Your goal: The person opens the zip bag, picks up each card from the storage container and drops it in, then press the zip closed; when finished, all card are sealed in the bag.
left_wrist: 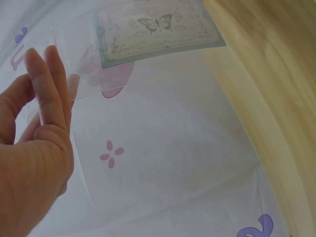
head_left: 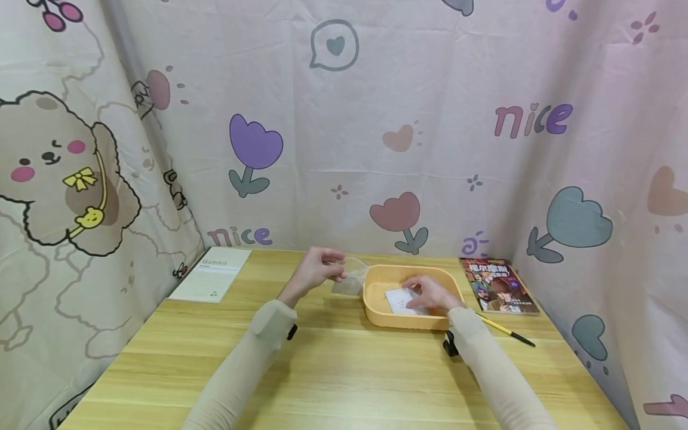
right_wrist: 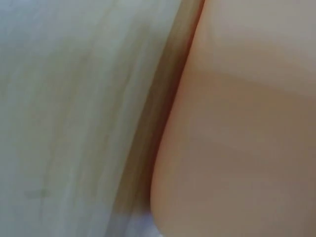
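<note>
Left hand (head_left: 317, 272) pinching bag (head_left: 347, 286) beside tray (head_left: 403, 322)

Head view: the right hand (head_left: 432, 294) is touching a packet (head_left: 396, 301) in the tray; whether it is gripping, I cannot tell. Left wrist view: the bag is holding a butterfly card (left_wrist: 160, 32). Right wrist view: a blurred peach surface (right_wrist: 237, 148) is filling the right side.
</note>
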Motion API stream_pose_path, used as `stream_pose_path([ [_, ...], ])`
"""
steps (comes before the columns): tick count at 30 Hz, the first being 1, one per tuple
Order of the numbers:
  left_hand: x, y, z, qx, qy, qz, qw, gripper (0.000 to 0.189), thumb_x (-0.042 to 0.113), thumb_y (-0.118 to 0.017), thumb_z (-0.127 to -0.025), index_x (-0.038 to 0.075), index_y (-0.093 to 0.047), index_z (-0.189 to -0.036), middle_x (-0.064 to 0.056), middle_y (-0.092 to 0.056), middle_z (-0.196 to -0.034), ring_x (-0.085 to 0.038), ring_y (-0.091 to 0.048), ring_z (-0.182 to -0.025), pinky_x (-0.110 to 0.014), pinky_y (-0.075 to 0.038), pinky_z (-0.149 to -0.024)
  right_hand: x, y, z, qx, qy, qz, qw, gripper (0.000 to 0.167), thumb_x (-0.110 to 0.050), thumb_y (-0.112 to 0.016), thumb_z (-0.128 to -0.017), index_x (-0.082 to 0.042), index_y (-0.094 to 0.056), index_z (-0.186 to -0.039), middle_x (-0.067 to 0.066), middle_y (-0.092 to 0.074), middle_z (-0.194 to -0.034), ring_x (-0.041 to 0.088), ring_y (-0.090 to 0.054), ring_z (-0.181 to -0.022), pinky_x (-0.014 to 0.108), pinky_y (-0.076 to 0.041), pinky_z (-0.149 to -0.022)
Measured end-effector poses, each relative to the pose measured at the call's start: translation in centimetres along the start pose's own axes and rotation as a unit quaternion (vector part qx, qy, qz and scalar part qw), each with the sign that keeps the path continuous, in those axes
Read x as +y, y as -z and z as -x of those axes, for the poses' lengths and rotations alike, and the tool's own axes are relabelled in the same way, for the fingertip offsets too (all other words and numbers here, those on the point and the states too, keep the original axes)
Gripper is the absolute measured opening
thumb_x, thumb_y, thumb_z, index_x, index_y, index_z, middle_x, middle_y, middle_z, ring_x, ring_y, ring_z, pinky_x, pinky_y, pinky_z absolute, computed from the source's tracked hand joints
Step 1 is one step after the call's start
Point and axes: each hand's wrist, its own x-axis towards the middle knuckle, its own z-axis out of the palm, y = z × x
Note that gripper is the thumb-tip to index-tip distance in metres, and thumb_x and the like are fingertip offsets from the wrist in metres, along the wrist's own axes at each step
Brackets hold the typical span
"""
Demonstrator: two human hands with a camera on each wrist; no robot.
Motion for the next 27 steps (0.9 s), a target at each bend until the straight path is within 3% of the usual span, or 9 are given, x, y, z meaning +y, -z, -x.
stream_pose_path([
  [9,0.0,0.1,0.0,0.000,0.002,-0.009,1.0000,0.035,-0.001,-0.067,-0.090,-0.008,-0.062,-0.123,-0.029,-0.065,-0.118,-0.018,-0.073,-0.075,-0.036,-0.064,-0.074,0.2,-0.2,0.0,0.012,-0.006,-0.018,0.9998,0.050,-0.006,-0.086,-0.071,-0.004,-0.069,-0.118,0.014,-0.065,-0.118,0.026,-0.057,-0.101,0.043,-0.051,-0.093],
  [13,0.2,0.1,0.1,0.000,-0.002,-0.009,1.0000,0.033,-0.002,-0.066,-0.090,-0.009,-0.062,-0.123,-0.030,-0.065,-0.117,-0.019,-0.073,-0.075,-0.036,-0.064,-0.073,0.2,-0.1,-0.1,0.016,0.006,-0.042,0.9990,0.052,0.003,-0.082,-0.070,-0.002,-0.067,-0.119,0.015,-0.064,-0.115,0.025,-0.056,-0.096,0.036,-0.052,-0.084],
  [17,0.2,0.1,0.2,0.006,-0.002,-0.011,0.9999,0.032,-0.002,-0.066,-0.090,-0.008,-0.064,-0.121,-0.025,-0.069,-0.113,-0.018,-0.073,-0.073,-0.033,-0.064,-0.070,0.2,0.2,0.1,0.034,-0.007,-0.097,0.9947,0.047,0.008,-0.075,-0.075,0.001,-0.065,-0.121,0.017,-0.065,-0.109,0.023,-0.056,-0.089,0.028,-0.051,-0.076],
  [22,0.2,0.1,0.2,0.008,-0.003,-0.013,0.9999,0.031,-0.002,-0.067,-0.090,-0.008,-0.064,-0.120,-0.023,-0.070,-0.111,-0.018,-0.073,-0.073,-0.032,-0.064,-0.069,0.0,1.1,0.6,0.062,-0.015,-0.142,0.9878,0.038,0.001,-0.070,-0.085,0.004,-0.064,-0.123,0.020,-0.067,-0.112,0.021,-0.059,-0.091,0.025,-0.054,-0.077],
  [27,0.3,0.1,0.1,0.012,0.005,-0.016,0.9998,0.030,-0.002,-0.067,-0.089,-0.006,-0.065,-0.119,-0.022,-0.070,-0.110,-0.018,-0.073,-0.073,-0.031,-0.064,-0.069,0.6,1.5,0.6,0.061,-0.058,-0.205,0.9752,0.037,-0.008,-0.067,-0.092,0.001,-0.062,-0.127,0.018,-0.070,-0.108,0.014,-0.064,-0.083,0.032,-0.061,-0.074],
])
